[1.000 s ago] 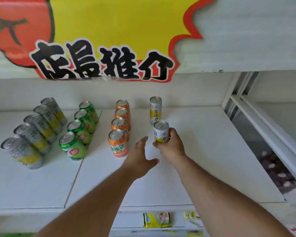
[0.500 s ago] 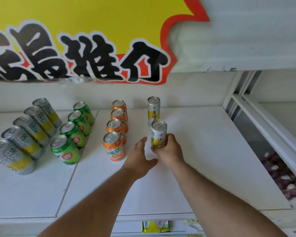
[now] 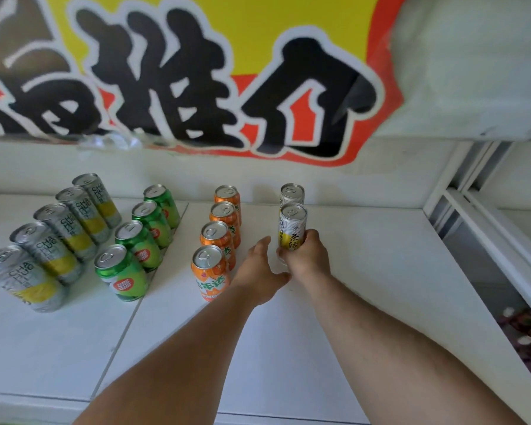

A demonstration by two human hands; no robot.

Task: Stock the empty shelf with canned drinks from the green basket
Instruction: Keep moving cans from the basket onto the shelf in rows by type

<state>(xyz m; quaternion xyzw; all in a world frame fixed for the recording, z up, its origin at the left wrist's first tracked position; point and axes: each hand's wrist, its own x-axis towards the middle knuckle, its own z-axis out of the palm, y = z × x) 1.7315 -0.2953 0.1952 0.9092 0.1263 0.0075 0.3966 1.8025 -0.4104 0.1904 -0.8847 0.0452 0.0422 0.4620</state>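
White-and-yellow can point(image 3: 292, 228) on shelf point(image 3: 365, 271), now pushed back just in front of rear matching can point(image 3: 292, 194), no longer well apart as a second ago; fourth column thus begun beside orange cans point(image 3: 210, 273). Right hand point(image 3: 304, 259) clamped around lower body; left hand point(image 3: 258, 268) alongside, fingers apart, empty.

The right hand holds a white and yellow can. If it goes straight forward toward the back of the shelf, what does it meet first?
Most likely the other white and yellow can right behind the held can in the right hand. The gap between them is unclear.
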